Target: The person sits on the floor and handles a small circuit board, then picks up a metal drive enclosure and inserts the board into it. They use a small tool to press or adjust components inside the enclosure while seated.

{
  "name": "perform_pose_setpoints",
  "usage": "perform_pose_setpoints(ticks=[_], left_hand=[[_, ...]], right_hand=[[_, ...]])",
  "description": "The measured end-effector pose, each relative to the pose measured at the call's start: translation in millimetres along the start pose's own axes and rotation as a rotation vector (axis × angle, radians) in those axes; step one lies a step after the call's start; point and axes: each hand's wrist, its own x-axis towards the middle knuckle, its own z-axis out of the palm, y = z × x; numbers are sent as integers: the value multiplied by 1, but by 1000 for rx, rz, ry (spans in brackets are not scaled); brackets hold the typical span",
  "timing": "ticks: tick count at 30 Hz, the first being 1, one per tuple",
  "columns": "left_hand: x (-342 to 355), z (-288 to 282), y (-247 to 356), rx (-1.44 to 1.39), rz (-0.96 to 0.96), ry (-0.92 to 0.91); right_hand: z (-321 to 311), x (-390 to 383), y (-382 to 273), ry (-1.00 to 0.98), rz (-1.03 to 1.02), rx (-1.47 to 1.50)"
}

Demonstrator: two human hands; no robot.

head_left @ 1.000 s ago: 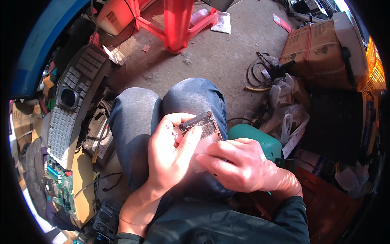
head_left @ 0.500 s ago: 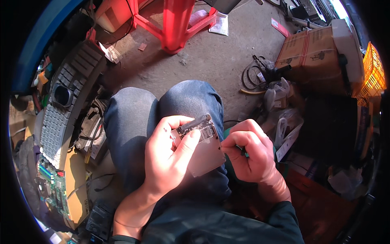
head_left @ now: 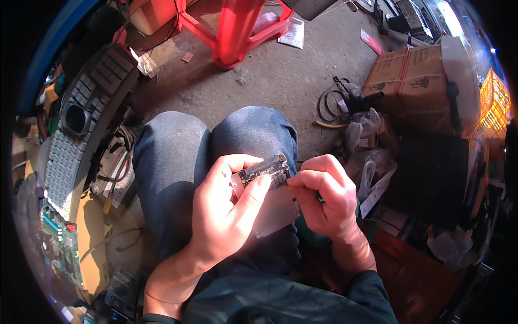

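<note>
brown cardboard boxes, upper right

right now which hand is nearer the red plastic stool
Left. The left hand, holding the small circuit board, sits more directly below the red stool; the right hand is farther right.

Electronics salvage workshop, floor level. Left of the red stool: keyboards, green circuit board. Right: cardboard boxes, coiled cables.
</note>
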Motion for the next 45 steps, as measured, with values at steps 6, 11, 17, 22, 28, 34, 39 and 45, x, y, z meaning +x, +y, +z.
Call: perform_pose_setpoints(ticks=[6,11,17,22,28,34,39,45], left_hand=[[0,-1,-1,-9,9,-4],[1,-1,-1,-20,14,-4],[1,-4,0,-3,0,-21],[1,-2,4,4,7,-11],[-1,-6,3,23,-51,-45],[0,-3,-2,-5,4,-9],[0,-2,0,-25,-5,-17],[0,-1,1,-79,-9,-26]], right_hand=[[-1,2,-2,-36,-4,-59],[-2,3,-4,-61,-5,-119],[-2,6,-10,-57,43,-92],[-2,3,-3,-49,67,3],[-9,-7,-5,78,154,144],[-17,-19,-8,264,64,-19],[-20,-26,-10,245,-94,160],[-20,-24,-14,109,-66,50]])
